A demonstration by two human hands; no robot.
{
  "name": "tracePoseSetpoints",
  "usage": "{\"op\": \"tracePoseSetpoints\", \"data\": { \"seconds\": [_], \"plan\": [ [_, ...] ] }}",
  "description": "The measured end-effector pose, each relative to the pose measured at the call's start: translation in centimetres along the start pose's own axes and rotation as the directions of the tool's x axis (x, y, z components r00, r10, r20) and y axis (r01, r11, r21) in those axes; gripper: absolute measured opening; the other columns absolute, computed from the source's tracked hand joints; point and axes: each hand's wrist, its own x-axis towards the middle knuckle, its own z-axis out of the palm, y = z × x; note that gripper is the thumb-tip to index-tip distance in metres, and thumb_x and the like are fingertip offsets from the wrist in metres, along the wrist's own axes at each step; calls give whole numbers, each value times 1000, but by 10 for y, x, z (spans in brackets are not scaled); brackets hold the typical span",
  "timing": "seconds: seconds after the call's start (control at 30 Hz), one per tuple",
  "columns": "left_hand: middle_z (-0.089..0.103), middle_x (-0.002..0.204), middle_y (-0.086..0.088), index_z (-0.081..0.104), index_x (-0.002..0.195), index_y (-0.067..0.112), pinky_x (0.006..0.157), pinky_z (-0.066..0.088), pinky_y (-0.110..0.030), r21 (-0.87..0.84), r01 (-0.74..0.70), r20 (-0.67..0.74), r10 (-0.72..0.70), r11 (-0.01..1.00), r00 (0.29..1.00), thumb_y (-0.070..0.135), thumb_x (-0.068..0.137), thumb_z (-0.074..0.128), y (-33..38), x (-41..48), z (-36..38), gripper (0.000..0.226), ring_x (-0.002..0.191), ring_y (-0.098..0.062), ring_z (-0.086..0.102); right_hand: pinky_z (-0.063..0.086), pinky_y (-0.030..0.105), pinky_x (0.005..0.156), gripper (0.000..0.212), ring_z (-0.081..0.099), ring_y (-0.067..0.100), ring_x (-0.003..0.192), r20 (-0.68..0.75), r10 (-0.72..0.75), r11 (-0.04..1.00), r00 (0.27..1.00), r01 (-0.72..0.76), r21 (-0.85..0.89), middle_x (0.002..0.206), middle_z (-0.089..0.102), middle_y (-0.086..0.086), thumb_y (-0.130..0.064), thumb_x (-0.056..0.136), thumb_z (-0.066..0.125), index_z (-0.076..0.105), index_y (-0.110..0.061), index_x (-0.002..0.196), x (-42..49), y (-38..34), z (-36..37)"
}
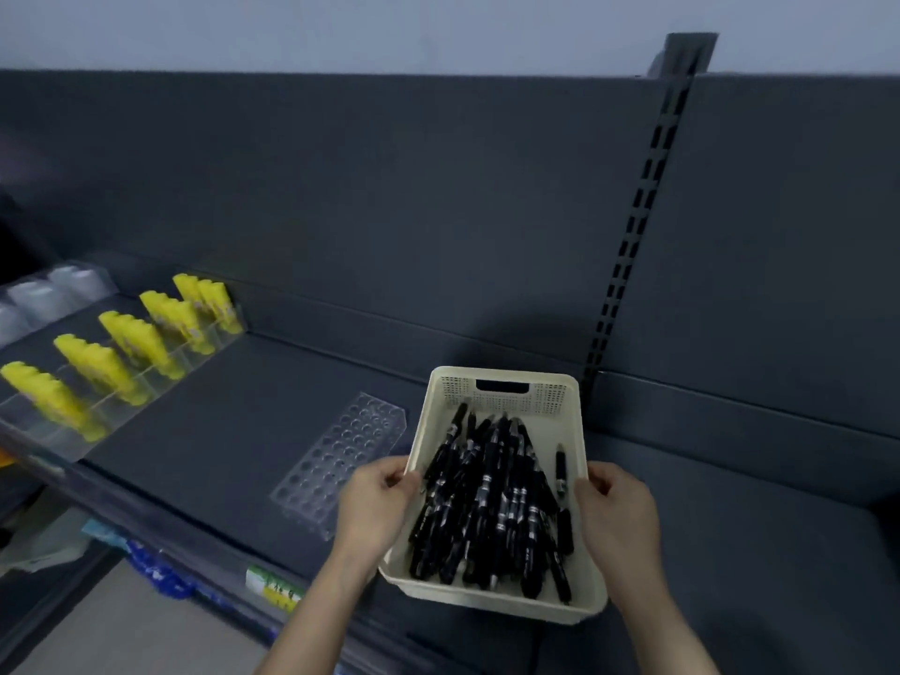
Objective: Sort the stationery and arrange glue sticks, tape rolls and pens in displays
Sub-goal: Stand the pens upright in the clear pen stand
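Dozens of pens (492, 499) lie loose in a basket (496, 599) at the front of the shelf (234, 431). Left grip (375, 504) and right grip (618, 518) each clasp one side. Risk: tilting would spill pens; sliding left could knock the rack (341, 460). Shelf label (272, 584) is unreadable.

Dark grey shelf (234, 426): clear display (58, 433) of yellow glue sticks (131, 338) at its left end, clear holed rack (341, 455) near the front edge
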Motion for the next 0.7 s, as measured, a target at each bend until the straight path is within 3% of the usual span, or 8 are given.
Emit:
{"op": "tracePoseSetpoints", "data": {
  "seconds": [0.1,0.17,0.27,0.33,0.4,0.47,0.53,0.7],
  "plan": [
    [73,77,1,75,83,23,70,53,-36,12,-39,116,37,999,993,13,90,61,-8,22,-9,18,75,-19,68,45,36,58,18,59,34,70,-101,-7,993,995,-5,-117,71,64,15,-1,87,50,65,0,77,-5,-4,11],
    [72,79,-4,73,87,14,71,51,-36,36,-95,172,87,995,981,17,90,61,-12,36,-15,13,75,-19,66,39,35,57,17,56,34,70,-151,-12,983,989,-16,-183,72,62,15,0,86,50,61,-1,74,-8,-8,19],
    [68,79,-7,70,88,9,68,46,-28,80,-223,264,195,972,945,25,93,59,-19,50,-27,20,69,-10,58,33,30,63,19,53,36,79,-271,-155,903,950,25,-429,80,59,18,4,83,51,67,-5,89,-15,-14,32],
    [69,93,3,70,102,15,73,45,-17,123,-290,281,247,949,927,27,93,58,-24,58,-39,19,84,-6,60,39,34,71,29,52,40,84,-341,-285,816,896,40,-577,87,59,22,7,79,56,67,-1,104,-24,-24,41],
    [67,103,3,68,112,14,74,39,-5,139,-306,250,266,942,931,24,93,59,-27,67,-51,23,91,-7,60,46,38,76,32,55,42,90,-298,-310,801,903,79,-593,98,60,22,3,81,59,64,1,112,-32,-38,54],
    [67,104,0,68,112,11,74,38,-4,150,-322,229,284,935,931,19,92,61,-30,79,-60,23,91,-8,60,47,33,74,26,59,33,90,-140,-176,804,974,60,-592,105,60,16,-13,89,59,60,-2,112,-32,-48,68],
    [67,105,-3,67,113,9,80,42,-14,202,-388,245,337,899,909,16,90,62,-35,89,-66,24,93,-12,61,43,27,65,29,59,24,80,-17,44,777,999,-45,-628,105,61,12,-35,91,58,57,-9,104,-23,-47,81],
    [58,131,-13,61,125,4,108,34,-37,414,-590,413,435,693,800,16,88,65,-65,111,-70,39,127,-33,48,48,28,63,38,60,17,70,-42,169,773,985,-159,-614,91,66,7,-53,81,62,60,-17,89,-8,-38,90]
  ]
}}
